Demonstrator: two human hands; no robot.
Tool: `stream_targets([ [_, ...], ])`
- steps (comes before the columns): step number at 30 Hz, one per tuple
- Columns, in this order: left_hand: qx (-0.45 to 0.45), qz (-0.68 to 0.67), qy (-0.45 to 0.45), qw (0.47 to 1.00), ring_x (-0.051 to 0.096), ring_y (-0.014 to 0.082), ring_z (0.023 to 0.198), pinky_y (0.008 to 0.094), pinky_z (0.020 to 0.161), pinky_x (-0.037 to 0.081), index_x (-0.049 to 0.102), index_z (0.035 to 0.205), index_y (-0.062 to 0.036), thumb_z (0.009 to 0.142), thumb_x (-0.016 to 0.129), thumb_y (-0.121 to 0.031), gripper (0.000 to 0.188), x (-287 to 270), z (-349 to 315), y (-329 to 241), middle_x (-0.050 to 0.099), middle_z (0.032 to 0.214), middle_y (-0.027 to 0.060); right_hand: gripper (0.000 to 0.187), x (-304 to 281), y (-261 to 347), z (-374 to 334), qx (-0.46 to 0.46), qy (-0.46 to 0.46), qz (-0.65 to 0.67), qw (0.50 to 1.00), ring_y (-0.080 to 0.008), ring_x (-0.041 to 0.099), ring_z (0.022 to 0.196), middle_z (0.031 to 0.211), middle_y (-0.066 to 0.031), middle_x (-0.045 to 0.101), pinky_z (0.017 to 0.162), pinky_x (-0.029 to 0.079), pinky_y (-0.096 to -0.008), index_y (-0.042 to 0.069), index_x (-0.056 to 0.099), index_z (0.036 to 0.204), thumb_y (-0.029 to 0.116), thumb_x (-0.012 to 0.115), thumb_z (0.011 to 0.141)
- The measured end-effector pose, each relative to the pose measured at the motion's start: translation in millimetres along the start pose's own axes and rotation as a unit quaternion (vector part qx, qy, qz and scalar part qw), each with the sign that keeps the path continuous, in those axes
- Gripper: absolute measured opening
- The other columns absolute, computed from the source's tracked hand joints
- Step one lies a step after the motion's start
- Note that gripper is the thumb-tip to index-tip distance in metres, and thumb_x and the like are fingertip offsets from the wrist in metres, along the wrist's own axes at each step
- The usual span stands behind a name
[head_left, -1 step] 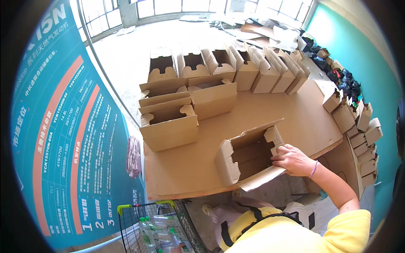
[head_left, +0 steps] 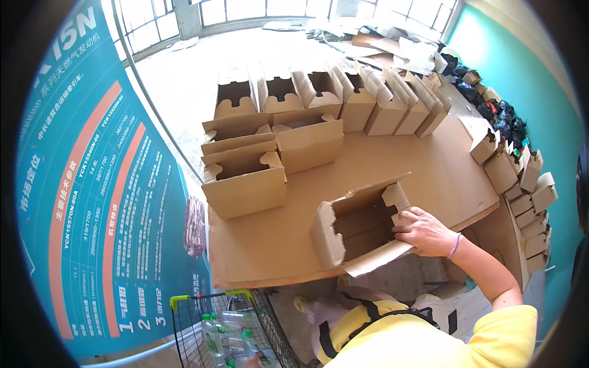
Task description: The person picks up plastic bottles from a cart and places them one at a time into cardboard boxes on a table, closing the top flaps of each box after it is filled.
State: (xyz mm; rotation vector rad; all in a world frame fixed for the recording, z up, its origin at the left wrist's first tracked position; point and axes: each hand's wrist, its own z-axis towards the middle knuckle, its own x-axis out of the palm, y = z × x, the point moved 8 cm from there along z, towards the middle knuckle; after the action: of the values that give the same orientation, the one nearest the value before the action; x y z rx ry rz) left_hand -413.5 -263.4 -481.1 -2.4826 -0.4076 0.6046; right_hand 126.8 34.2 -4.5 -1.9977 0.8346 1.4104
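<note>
An open-topped cardboard box [head_left: 325, 236] stands at the table's near edge, its inside facing up and bare. My right hand [head_left: 426, 232] grips the box's right end, fingers curled over the flap and thumb side along the rim. At the bottom of the view, only a small part of my left hand [head_left: 253, 362] shows, low among clear plastic bottles [head_left: 213, 337] with green caps. Those bottles lie in a black wire cart [head_left: 184, 331] with bright green corners. Whether the left fingers hold a bottle is hidden.
Several open cardboard boxes [head_left: 245, 195] line the far and left sides of the brown table [head_left: 257, 251]. More cartons [head_left: 500, 172] are stacked to the right, near black bags [head_left: 512, 122]. A tall blue banner [head_left: 80, 202] stands at left.
</note>
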Motion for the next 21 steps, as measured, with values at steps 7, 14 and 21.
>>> stream_targets([
  [7,0.270,-0.315,0.055,0.908,0.052,0.0317,0.118,0.0424,0.099,0.046,0.036,0.140,-0.0023,0.065,0.076,-0.026,0.089,-35.3,-136.8,-209.8,0.051,0.131,0.0171,0.020,5.1,-6.8,-9.4,-0.031,-0.025,-0.162,0.986,-0.0253,0.050,0.112,0.101,-0.0121,0.061,0.094,0.039,-0.0375,0.006,0.069,0.085,0.022,0.061,0.076],
  [14,0.610,-0.334,0.299,0.654,0.050,0.0256,0.112,0.0449,0.099,0.042,0.042,0.128,-0.0063,0.062,0.086,-0.041,0.086,110.6,-386.4,-495.7,0.051,0.115,0.0095,0.023,7.7,-31.7,-10.7,-0.015,-0.111,-0.221,0.969,-0.0275,0.049,0.111,0.106,-0.0128,0.060,0.093,0.038,-0.0400,0.003,0.071,0.089,0.018,0.060,0.075],
  [21,0.601,0.314,0.316,0.664,0.065,0.0264,0.091,0.0345,0.083,0.052,0.053,0.114,0.0023,0.059,0.085,-0.024,0.068,346.6,-465.9,-537.2,0.066,0.096,0.0189,0.011,20.2,-59.7,-31.3,0.029,-0.142,-0.022,0.989,-0.0208,0.060,0.086,0.097,-0.0123,0.056,0.063,0.052,-0.0285,0.003,0.068,0.072,0.012,0.064,0.070],
])
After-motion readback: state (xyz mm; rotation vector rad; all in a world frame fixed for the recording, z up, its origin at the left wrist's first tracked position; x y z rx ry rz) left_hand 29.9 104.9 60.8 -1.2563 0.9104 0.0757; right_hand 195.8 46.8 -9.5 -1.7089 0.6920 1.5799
